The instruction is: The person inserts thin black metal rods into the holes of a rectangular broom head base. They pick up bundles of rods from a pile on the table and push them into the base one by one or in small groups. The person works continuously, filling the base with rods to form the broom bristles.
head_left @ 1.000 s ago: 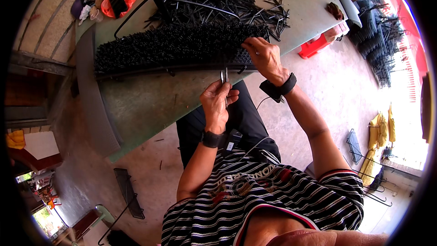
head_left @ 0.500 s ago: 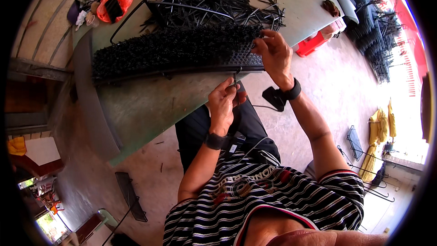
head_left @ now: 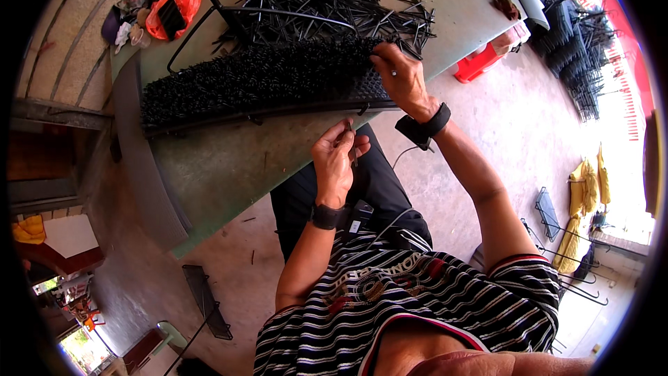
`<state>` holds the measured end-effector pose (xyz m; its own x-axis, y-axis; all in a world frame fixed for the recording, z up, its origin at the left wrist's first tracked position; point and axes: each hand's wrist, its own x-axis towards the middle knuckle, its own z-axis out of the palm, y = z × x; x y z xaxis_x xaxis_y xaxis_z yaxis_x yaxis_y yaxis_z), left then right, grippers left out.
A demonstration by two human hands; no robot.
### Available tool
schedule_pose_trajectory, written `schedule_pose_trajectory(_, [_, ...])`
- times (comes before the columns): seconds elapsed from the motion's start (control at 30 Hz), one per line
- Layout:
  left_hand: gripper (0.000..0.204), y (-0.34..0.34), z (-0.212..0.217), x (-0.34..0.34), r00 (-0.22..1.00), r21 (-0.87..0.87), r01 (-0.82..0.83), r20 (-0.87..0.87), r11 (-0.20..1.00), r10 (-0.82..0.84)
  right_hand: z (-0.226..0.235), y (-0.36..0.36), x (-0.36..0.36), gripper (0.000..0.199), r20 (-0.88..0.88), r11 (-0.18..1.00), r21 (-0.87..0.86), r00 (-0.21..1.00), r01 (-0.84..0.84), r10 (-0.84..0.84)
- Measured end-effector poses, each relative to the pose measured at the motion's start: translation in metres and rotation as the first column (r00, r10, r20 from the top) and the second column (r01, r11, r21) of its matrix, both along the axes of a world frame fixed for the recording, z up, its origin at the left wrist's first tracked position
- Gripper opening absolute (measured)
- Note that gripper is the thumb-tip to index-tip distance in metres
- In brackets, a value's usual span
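Observation:
A long black mesh panel (head_left: 372,87) lies on the table, most of it thickly covered with short black strips like bristles (head_left: 257,83). Its right end shows bare mesh. At that end my right hand (head_left: 405,83) is closed in a pinch at the edge of the bristles; what its fingers hold is hidden. A small shiny spot shows on this hand. In front of the panel's near rim, apart from it, my left hand (head_left: 334,163) pinches a thin strip (head_left: 351,127) between thumb and fingers. Both wrists wear black bands.
Behind the panel a heap of loose black strips (head_left: 320,0) covers part of the green table (head_left: 216,188). A black metal frame (head_left: 216,3) stands over it. An orange bag (head_left: 184,7) sits far left, a red stool (head_left: 476,64) right. Black racks (head_left: 567,42) are stacked far right.
My right hand has moved left and turned over, closing at the bristles. My left hand has dropped slightly away from the panel's rim, and the thin strip no longer reaches the rim.

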<state>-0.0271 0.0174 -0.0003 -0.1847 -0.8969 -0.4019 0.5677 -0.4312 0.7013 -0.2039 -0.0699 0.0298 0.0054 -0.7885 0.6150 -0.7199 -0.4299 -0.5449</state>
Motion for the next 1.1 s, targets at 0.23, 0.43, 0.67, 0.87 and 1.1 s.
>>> schedule_pose_trajectory(0.23, [0.025, -0.001, 0.004, 0.001, 1.000, -0.014, 0.006, -0.010, 1.000, -0.006, 0.028, 0.018, 0.010, 0.014, -0.066, 0.988, 0.152, 0.998, 0.031, -0.021])
schedule_pose_trajectory(0.43, [0.036, 0.002, 0.007, -0.008, 0.997, -0.047, 0.039, -0.061, 0.998, -0.042, 0.028, 0.054, 0.027, 0.012, 0.430, 0.740, 0.596, 0.902, -0.312, 0.034])
schedule_pose_trajectory(0.67, [0.042, 0.002, 0.004, 0.002, 0.993, 0.085, 0.049, 0.102, 0.995, -0.057, 0.031, 0.047, 0.047, 0.013, 0.382, 0.994, 0.014, 0.919, -0.113, 0.099])
schedule_pose_trajectory(0.87, [0.035, 0.002, 0.000, 0.008, 0.991, 0.109, 0.071, 0.106, 0.992, -0.083, 0.006, 0.030, 0.048, 0.015, 0.113, 0.985, -0.090, 0.981, -0.150, 0.160])
schedule_pose_trajectory(1.1, [0.032, 0.002, -0.006, 0.014, 0.991, 0.076, 0.062, 0.117, 0.995, -0.070, 0.011, 0.027, 0.052, 0.012, 0.040, 0.982, -0.088, 0.984, -0.168, 0.172])
